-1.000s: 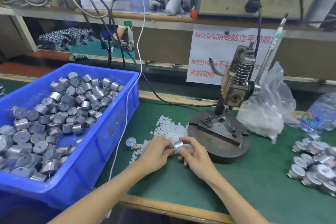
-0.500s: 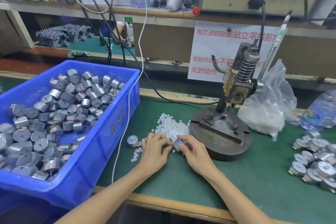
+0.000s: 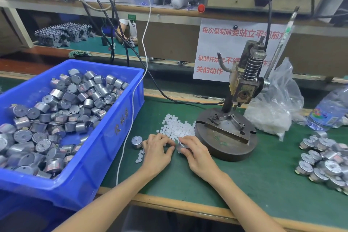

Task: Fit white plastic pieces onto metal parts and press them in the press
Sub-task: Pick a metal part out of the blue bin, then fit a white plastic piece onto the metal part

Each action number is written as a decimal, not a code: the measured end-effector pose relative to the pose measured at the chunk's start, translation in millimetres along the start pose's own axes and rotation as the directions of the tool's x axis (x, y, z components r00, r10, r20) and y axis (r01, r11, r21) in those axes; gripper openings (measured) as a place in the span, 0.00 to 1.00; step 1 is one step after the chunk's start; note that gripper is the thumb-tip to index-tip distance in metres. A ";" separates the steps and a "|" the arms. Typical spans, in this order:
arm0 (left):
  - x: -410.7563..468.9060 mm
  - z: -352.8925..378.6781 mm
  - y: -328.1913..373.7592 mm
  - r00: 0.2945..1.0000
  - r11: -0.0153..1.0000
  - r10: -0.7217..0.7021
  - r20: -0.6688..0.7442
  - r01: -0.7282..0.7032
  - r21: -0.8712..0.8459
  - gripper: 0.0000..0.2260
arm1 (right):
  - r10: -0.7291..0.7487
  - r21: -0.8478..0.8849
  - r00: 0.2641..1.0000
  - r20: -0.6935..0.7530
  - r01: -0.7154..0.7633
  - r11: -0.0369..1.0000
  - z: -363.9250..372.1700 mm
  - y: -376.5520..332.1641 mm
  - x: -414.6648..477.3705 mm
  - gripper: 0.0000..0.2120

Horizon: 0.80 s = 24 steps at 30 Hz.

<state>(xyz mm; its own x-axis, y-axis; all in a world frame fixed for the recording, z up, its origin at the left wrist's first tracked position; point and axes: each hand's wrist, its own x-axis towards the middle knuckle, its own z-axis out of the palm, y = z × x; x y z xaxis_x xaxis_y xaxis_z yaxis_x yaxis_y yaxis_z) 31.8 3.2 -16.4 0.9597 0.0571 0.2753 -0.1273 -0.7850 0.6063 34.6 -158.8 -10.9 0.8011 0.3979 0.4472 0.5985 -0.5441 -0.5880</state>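
Note:
My right hand (image 3: 195, 153) grips a small round metal part (image 3: 181, 146) low over the green mat, just left of the hand press (image 3: 243, 88). My left hand (image 3: 157, 149) lies beside it, fingers curled with the tips at the near edge of the pile of white plastic pieces (image 3: 176, 126); whether it pinches a piece I cannot tell. The press stands on a round steel base (image 3: 226, 133) with an empty fixture. One loose metal part (image 3: 136, 142) stands upright left of my left hand.
A blue bin (image 3: 113, 137) full of metal parts fills the left. A heap of metal parts (image 3: 325, 160) lies at the right. A clear bag of white pieces (image 3: 273, 115) and a water bottle (image 3: 329, 111) sit behind the press. A white cable (image 3: 131, 111) crosses the bin's corner.
Both hands stay together by the white pile; the left hand's fingers have shifted slightly away from the metal part that the right hand holds.

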 end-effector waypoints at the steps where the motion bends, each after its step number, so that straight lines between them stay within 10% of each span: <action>1: 0.0 0.1 -0.2 1.000 1.000 0.002 -0.001 -0.002 -0.002 0.03 | -0.006 -0.003 1.000 0.001 0.006 1.000 0.3 -0.1 -0.2 0.13; 24: -2.2 -4.7 3.0 1.000 0.998 0.012 0.026 -0.010 -0.062 0.11 | -0.072 -0.137 0.996 0.055 0.079 0.987 0.9 -3.1 -2.2 0.13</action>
<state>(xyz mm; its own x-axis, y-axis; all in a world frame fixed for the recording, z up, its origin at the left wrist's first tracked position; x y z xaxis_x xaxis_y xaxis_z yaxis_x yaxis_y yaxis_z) 28.1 3.6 -11.7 0.9644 0.0318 0.2627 -0.1520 -0.7461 0.6483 30.9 -157.3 -10.7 0.7555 0.4761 0.4501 0.6526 -0.6071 -0.4533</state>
